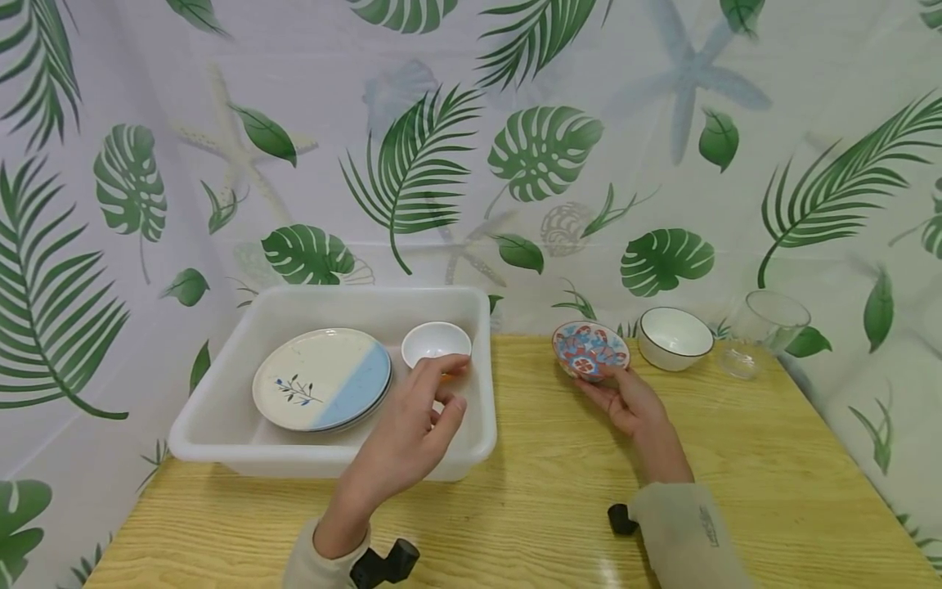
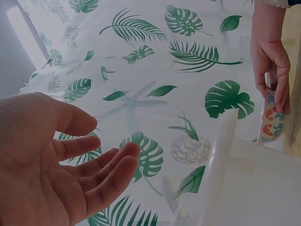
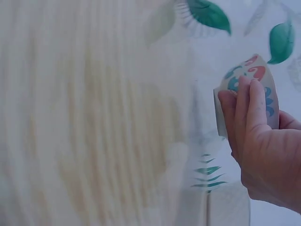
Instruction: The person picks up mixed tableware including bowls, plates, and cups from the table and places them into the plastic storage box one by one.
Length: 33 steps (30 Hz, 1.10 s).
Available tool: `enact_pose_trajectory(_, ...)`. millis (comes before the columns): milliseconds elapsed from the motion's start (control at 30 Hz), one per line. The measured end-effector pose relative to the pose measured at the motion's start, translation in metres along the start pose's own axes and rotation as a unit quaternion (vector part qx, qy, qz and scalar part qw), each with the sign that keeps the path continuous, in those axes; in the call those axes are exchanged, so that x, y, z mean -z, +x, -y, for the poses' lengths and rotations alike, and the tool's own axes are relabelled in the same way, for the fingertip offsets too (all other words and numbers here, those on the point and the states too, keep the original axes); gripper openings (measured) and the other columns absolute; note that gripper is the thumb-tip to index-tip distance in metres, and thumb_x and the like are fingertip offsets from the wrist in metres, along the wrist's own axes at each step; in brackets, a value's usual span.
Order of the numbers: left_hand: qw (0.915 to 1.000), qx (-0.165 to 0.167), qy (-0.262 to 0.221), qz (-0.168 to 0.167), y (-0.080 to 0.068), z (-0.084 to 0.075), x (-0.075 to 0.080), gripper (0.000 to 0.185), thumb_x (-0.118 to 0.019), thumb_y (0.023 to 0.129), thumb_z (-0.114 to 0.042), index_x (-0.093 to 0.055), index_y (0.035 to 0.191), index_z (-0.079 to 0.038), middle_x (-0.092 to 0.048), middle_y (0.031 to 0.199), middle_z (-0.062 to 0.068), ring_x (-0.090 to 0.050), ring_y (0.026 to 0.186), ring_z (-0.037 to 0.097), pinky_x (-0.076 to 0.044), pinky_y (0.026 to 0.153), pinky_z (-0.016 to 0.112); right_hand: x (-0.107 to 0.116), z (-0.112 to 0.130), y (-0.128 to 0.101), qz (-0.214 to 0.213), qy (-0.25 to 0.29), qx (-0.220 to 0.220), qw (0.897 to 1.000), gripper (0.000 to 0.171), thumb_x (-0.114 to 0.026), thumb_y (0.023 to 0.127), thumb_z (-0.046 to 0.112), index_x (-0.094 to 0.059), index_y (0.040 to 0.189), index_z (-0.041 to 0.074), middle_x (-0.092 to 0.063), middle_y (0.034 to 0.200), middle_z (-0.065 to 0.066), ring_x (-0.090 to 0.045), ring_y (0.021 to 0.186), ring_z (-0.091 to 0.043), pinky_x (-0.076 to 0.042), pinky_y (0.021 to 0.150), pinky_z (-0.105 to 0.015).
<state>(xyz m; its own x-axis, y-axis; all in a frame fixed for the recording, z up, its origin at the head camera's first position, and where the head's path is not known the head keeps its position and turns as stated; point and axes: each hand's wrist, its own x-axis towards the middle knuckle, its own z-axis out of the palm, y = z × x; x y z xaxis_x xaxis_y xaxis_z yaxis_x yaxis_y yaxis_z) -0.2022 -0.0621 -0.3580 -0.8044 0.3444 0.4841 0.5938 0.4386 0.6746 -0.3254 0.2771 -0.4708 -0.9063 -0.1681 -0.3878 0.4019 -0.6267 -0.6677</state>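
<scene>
- Dish (image 1: 590,349), patterned, tilted above table's (image 1: 545,458) far edge, pinched by right hand (image 1: 631,405) at the rim.
- Left hand (image 1: 412,433) spread loosely over tub's (image 1: 221,425) near right corner, holding nothing.
- Likely ceramic: light, stiff, slippery, breakable; grip the rim.

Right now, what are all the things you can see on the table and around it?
Tub: one, white plastic, left on the table.
Plates: a stack, count unclear, cream and blue, in the tub.
Small bowl: one, white, in the tub beside the plates.
Patterned bowl: one, red and blue, tilted, held.
Rimmed bowl: one, white with dark rim, back right.
Glass: one, clear, far right.
Table: one, yellow wood.
Curtain: white with green leaves, behind.
Left hand: empty, over the tub.
Right hand: holds the patterned bowl.
</scene>
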Motion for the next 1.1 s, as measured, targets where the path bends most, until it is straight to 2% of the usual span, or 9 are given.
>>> enact_pose_trajectory(133, 1.0000, 0.001, -0.003, 0.000, 0.000, 0.000, 0.000, 0.038, -0.053, 0.097, -0.003, -0.052, 0.135, -0.004, -0.058, 0.128, 0.008, -0.063, 0.089, 0.014, -0.055, 0.068, 0.023, -0.007, -0.003, -0.014, 0.017, -0.045, 0.029, 0.998, 0.066, -0.035, 0.106, 0.004, -0.001, 0.161, 0.018, -0.057, 0.117, -0.013, -0.072, 0.094, -0.025, -0.054, 0.092, -0.031)
enact_pose_trajectory(300, 1.0000, 0.004, -0.005, 0.001, 0.000, 0.000, 0.001, 0.038, -0.053, 0.097, -0.003, -0.051, 0.135, -0.002, -0.057, 0.128, 0.009, -0.064, 0.090, 0.015, -0.056, 0.068, 0.024, -0.012, -0.009, -0.028, 0.028, -0.071, 0.052, 0.996, 0.063, -0.035, 0.106, 0.006, -0.003, 0.160, 0.013, -0.065, 0.105, -0.011, -0.073, 0.090, -0.022, -0.057, 0.086, -0.028)
enact_pose_trajectory(767, 0.9996, 0.024, -0.011, 0.009, -0.001, 0.000, 0.002, 0.039, -0.052, 0.098, -0.005, -0.050, 0.137, -0.006, -0.056, 0.132, 0.007, -0.064, 0.094, 0.014, -0.056, 0.072, 0.026, -0.023, -0.014, -0.058, 0.058, -0.117, 0.085, 0.988, 0.066, -0.042, 0.106, 0.010, -0.003, 0.160, 0.008, -0.068, 0.106, -0.012, -0.073, 0.092, -0.022, -0.057, 0.085, -0.029)
enact_pose_trajectory(1100, 0.9997, 0.022, -0.006, 0.005, 0.000, 0.002, -0.001, 0.038, -0.053, 0.097, -0.004, -0.052, 0.136, -0.005, -0.057, 0.128, 0.006, -0.064, 0.092, 0.012, -0.056, 0.071, 0.025, -0.034, -0.001, -0.084, 0.109, -0.113, 0.139, 0.978, 0.052, -0.042, 0.106, 0.009, -0.016, 0.150, -0.001, -0.074, 0.100, -0.015, -0.073, 0.092, -0.026, -0.058, 0.082, -0.033)
